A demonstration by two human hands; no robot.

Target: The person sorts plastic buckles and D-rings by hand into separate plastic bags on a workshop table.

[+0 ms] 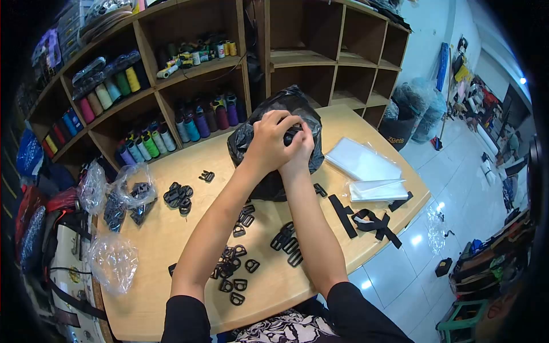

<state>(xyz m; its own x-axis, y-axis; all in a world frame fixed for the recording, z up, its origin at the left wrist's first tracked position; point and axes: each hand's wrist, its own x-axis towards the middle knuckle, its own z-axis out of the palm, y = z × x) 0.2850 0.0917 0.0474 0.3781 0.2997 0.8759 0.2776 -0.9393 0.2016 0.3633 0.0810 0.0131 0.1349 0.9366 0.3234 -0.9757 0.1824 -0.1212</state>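
Note:
A black plastic bag stands on the table in front of me, and both my hands are closed together over its top. My left hand has its fingers curled across towards the right. Pressed against it, my right hand pinches with bent fingers. Between the fingers a small dark bunch shows, which looks like the gathered neck of the bag. What lies inside the bag is hidden. Below my forearms are loose black D-rings and black strap sliders.
Clear plastic bags and black webbing strips lie at the right. Black buckles and crumpled clear bags are on the left side. Behind the wooden table stands a shelf with thread spools.

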